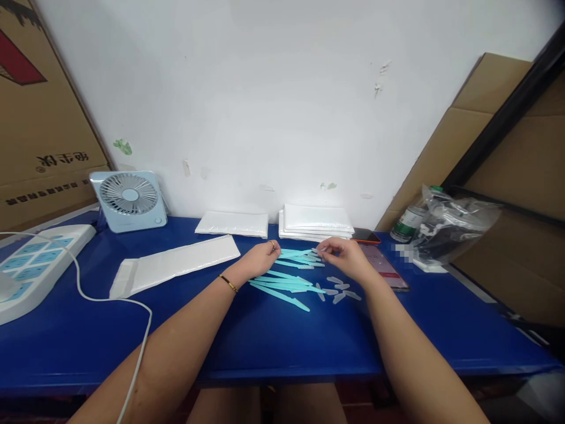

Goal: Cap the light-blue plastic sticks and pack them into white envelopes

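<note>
Several thin turquoise sticks that look like eyebrow razors (285,298) lie in a loose fan on the blue table. My left hand (263,258) is closed around the handle end of one razor at the far side of the fan. At the blade end, my right hand (346,257) pinches what looks like a small translucent blade cap, partly hidden by the fingers. Some razors beneath have pale caps on their tips. Loose translucent caps (338,298) are scattered on the table, just nearer to me than my right hand.
White padded packets (315,218) are stacked by the wall, with a long white envelope (176,265) at left. A blue fan (130,200), a power strip (48,253) and its white cable occupy the left. Phones (382,268), a bottle (408,224) and a plastic bag (454,229) stand right.
</note>
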The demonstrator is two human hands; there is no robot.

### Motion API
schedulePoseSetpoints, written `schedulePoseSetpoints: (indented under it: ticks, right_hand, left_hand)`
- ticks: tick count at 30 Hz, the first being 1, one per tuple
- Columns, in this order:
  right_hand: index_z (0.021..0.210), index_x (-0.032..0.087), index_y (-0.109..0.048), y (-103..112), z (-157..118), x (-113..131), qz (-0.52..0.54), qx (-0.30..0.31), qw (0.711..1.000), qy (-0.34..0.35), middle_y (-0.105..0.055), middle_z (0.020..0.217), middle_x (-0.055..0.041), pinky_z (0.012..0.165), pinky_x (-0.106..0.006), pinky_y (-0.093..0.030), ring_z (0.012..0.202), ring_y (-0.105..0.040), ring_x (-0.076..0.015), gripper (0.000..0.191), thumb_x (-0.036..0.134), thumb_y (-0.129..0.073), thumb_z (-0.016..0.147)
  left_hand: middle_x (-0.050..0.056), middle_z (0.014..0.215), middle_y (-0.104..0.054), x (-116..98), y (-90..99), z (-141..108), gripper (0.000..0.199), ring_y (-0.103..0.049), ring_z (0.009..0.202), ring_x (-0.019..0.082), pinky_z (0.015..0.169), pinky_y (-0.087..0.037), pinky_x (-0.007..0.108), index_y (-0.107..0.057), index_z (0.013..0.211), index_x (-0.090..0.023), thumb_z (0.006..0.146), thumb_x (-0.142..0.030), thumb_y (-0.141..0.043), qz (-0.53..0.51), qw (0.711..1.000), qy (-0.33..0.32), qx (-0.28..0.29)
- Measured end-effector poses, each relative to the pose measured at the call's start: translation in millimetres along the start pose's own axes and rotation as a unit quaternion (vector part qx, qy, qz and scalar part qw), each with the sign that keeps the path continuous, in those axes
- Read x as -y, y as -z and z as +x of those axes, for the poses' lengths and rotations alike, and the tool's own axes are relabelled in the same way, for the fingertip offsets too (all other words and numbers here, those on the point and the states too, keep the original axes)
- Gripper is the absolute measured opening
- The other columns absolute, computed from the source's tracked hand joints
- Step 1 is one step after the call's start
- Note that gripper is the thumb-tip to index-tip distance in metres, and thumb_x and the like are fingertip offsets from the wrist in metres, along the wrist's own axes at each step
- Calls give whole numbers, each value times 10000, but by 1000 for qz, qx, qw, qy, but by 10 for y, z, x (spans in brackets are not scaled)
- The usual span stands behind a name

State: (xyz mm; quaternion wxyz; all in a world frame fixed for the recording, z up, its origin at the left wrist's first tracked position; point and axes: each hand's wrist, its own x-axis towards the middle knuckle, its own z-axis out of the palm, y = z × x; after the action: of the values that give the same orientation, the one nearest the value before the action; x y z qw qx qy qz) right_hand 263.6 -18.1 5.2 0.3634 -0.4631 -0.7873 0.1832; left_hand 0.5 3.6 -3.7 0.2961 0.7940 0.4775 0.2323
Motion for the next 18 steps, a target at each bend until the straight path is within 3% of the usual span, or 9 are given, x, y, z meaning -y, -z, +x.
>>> schedulePoseSetpoints:
  ticks: [3, 11, 15, 18]
  right_hand:
    - [802, 206, -668, 5, 7, 36, -41, -41, 997, 54, -654, 765, -42, 595, -275, -443, 682, -579, -165, 118, 284, -580, 790]
    - [813, 224, -689, -67, 18, 77, -12, -20, 996, 88, -668, 813, -45, 651, -294, -480, 760, -610, -180, 124, 263, -572, 801]
    - [817, 216, -691, -141, 24, 87, -2, 5, 995, 95, -671, 828, -48, 646, -277, -484, 759, -613, -169, 122, 239, -572, 801]
    - [810, 208, -689, -140, 33, 24, -26, -1, 997, 68, -668, 805, -37, 636, -265, -473, 729, -606, -157, 118, 219, -574, 788]
  left_hand:
    - [-8, 685, -516, 23, -12, 25, 272, -470, 628, 134, 547, -372, 229, -536, 813, -193, 834, -416, -383, -36, 999, 16, -2]
    - [-15, 643, -504, 17, -20, 25, 291, -454, 578, 116, 544, -383, 228, -538, 807, -169, 791, -441, -435, -114, 992, 30, 34]
    - [-7, 641, -532, -5, -55, 21, 339, -488, 591, 126, 555, -393, 233, -553, 826, -169, 809, -477, -413, -89, 994, 24, 50]
    - [36, 816, -592, -2, -60, 15, 328, -546, 741, 164, 660, -427, 264, -563, 908, -182, 810, -471, -443, -7, 1000, -10, -16]
